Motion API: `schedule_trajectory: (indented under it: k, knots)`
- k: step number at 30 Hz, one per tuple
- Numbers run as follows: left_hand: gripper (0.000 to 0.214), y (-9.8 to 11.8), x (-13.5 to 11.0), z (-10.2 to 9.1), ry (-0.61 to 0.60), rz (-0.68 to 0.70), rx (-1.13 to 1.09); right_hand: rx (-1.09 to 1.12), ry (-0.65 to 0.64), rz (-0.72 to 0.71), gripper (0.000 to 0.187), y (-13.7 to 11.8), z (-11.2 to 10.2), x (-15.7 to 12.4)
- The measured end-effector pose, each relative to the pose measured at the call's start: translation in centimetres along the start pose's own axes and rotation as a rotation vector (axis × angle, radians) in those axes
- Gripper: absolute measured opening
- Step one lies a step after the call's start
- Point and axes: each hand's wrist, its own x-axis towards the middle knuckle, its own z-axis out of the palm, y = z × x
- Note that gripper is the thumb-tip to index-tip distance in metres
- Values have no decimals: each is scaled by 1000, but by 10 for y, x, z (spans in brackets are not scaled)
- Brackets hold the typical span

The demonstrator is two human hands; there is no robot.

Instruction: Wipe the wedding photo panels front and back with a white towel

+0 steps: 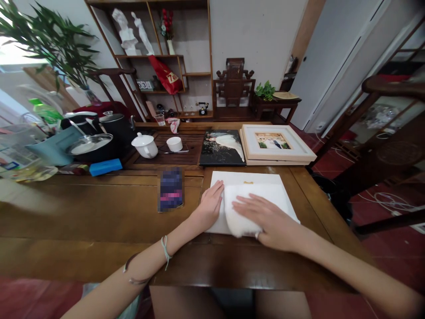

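Note:
A white flat panel [274, 188] with a small gold-coloured hanger [248, 182] near its top edge lies on the wooden table, like the back of a picture frame. On it is a soft white cloth [237, 217], bunched toward the panel's near edge. My right hand [265, 217] rests flat over the cloth, fingers stretched and slightly apart, with a ring on one finger. At the panel's left side lies my left hand [212, 206], fingers extended and close together, touching the panel. The panel's underside is hidden.
Behind the panel lie a dark photo panel [222, 148] and a light-framed picture [277, 153]. A blurred-out phone-sized object [171, 190] is to the left. Farther left stand a white lidded cup [145, 145], a small white cup [174, 143], a blue block [105, 167] and a black kettle [116, 126].

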Motion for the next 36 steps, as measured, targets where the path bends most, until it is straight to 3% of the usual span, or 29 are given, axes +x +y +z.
schedule_trajectory:
  k: [5, 9, 14, 19, 22, 25, 30, 33, 36]
  knots:
    - [45, 3, 1, -1, -4, -7, 11, -48, 174, 119, 61, 53, -2, 14]
    - [45, 3, 1, -1, -4, -18, 1, -104, 240, 225, 66, 67, 3, -1]
    - [45, 4, 1, -1, 1, -28, -1, -147, 131, 226, 87, 35, 6, -47]
    - [45, 9, 1, -3, -12, -40, 13, -95, -27, 174, 99, -11, -9, -93]
    - [45, 10, 0, -5, -20, -36, 22, -33, -89, 201, 97, -8, -18, -100]
    - [45, 8, 0, -5, -9, -18, 29, 5, -81, 297, 87, 21, -24, -86]
    - [46, 3, 0, 0, 5, 1, 40, -37, 83, 443, 58, 70, -31, -42]
    - [46, 3, 0, 1, 12, 8, 41, -8, 98, 422, 37, 74, -38, -14]
    - [45, 5, 1, 0, 5, 2, 39, 38, 104, 384, 27, 65, -43, 20]
